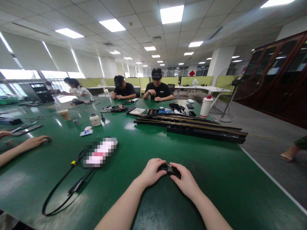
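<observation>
Between my two hands is a small black device (169,169) with some metallic parts showing on its upper side; its exact kind I cannot make out. My left hand (153,172) grips its left end, thumb in front and fingers behind. At the opposite end my right hand (184,179) holds it the same way. Both hands are low over the green tabletop (134,204), near the front of the table. To the left lies a phone (100,152) with a blurred-out screen, and a black strap (57,177) with a yellow piece loops out beside it.
Long black rails (206,133) with thin brass-coloured rods lie across the table's right side. A white bottle (206,107) with a red top stands behind them. Tools (117,108) clutter the middle. A white jar (95,120) stands left. Another person's hand (33,144) reaches in at far left.
</observation>
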Action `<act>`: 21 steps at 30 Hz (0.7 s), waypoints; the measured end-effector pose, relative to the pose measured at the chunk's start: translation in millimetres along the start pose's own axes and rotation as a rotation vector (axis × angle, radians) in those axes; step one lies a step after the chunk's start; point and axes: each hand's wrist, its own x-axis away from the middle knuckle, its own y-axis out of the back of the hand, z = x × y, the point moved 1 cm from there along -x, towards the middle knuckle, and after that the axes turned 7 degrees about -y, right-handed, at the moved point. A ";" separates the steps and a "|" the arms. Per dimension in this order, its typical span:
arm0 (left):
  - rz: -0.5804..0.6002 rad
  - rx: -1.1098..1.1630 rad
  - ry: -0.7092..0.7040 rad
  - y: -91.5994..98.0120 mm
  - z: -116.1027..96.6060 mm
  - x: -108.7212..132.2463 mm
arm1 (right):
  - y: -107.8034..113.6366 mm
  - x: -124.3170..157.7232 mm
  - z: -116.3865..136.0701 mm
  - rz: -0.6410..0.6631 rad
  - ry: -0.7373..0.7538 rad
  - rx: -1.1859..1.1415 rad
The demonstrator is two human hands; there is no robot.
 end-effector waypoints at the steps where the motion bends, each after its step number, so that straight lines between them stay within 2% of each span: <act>1: 0.000 0.000 0.000 0.3 -0.3 0.1 | -0.2 0.2 -0.3 -0.003 -0.003 0.002; 10: -0.005 0.008 0.006 1.6 -2.0 -0.1 | -1.0 -1.1 -4.2 0.058 -0.020 0.116; 21: 0.007 -0.010 0.021 2.9 -3.2 -0.3 | -1.4 0.5 -0.7 0.030 -0.017 0.098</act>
